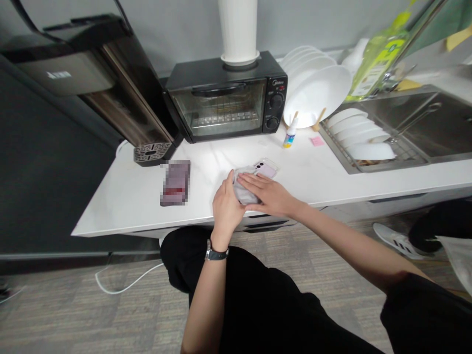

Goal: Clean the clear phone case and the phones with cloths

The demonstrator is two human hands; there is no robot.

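Note:
My left hand grips a crumpled light-grey cloth from its left side, thumb pointing up along the edge. Over the top of that cloth lie the fingers of my right hand, pressing it against the left hand. Whether something is wrapped inside the cloth is hidden. Just behind my right fingers, a lilac phone, its camera lenses showing, lies on the white counter. Farther back stands a small white bottle with a blue and yellow label, beside a pink sticky note.
A black toaster oven carries a white pot. Left stand a drinks machine and a blurred-out dark flat object. White plates, a green soap bottle and a sink with bowls are right. A shoe shows nearby.

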